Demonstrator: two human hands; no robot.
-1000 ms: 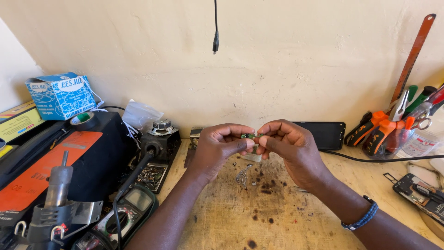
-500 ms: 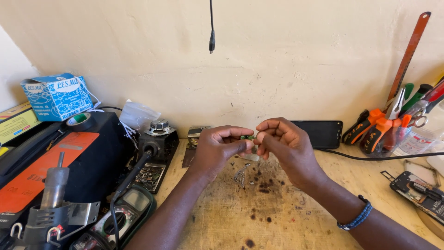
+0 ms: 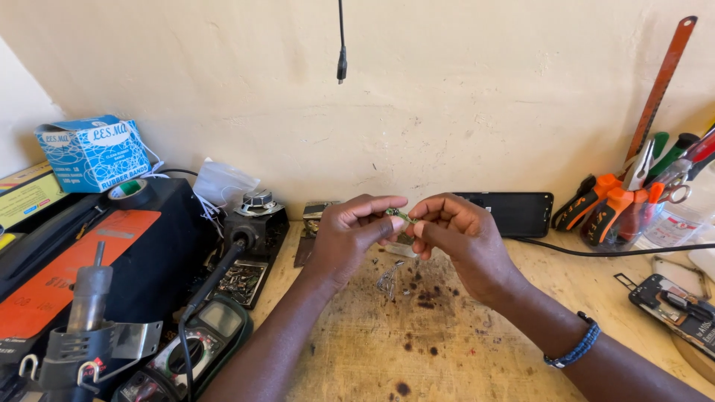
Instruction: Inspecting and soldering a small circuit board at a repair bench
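Hands: left hand point(image 3: 350, 234) and right hand point(image 3: 456, 237) meet above the scorched wooden bench point(image 3: 417, 350).
Held thing: small green circuit strip point(image 3: 401, 217), raised off the bench between the two hands.
Fingers: both hands' thumb and forefinger are pinched closed on the strip's ends; the other fingers are curled.
Below: bent metal clip point(image 3: 387, 281) lying on the bench.
Left side: green multimeter point(image 3: 195, 351), blue cardboard box point(image 3: 93, 152).
Behind: black phone point(image 3: 514, 214), orange-handled pliers point(image 3: 607, 212).
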